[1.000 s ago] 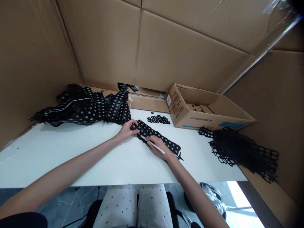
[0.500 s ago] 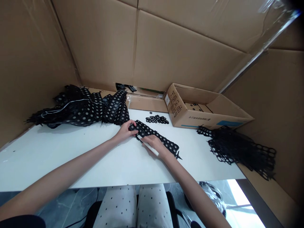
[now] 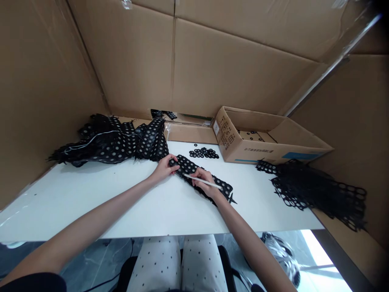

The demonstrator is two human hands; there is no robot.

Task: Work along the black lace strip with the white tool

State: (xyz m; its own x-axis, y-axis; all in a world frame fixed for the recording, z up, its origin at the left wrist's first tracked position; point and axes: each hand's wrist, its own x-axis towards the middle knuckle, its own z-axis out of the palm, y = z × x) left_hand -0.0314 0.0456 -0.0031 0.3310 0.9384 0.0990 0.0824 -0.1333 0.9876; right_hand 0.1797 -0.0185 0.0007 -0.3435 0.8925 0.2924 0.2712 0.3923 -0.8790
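A flat black rubber-like sheet (image 3: pixel 187 165), dotted with rows of pale round spots, lies slantwise on the white table. My left hand (image 3: pixel 165 168) pinches its upper left end between thumb and fingers. In my right hand (image 3: pixel 204 181) is a slim white pen-like stick (image 3: pixel 215 185), gripped like a pencil. The stick's tip points left and rests at or just above the sheet's near edge; contact is hard to tell. My right hand covers part of the sheet's middle. Behind the sheet lies a cluster of small black rings (image 3: pixel 204 153).
At the back left is a heap of similar dotted black sheets (image 3: pixel 121 144) with a white cord. A cardboard box (image 3: pixel 258 151) holding a few rings stands back right. Punched-out black webbing (image 3: pixel 316 188) overhangs the table's right edge. Cardboard walls (image 3: pixel 243 61) enclose the table (image 3: pixel 136 215).
My right hand has moved slightly right and the stick now lies flatter, its tip drawn away from my left fingers. My left hand keeps its hold. The whole view has shifted a little.
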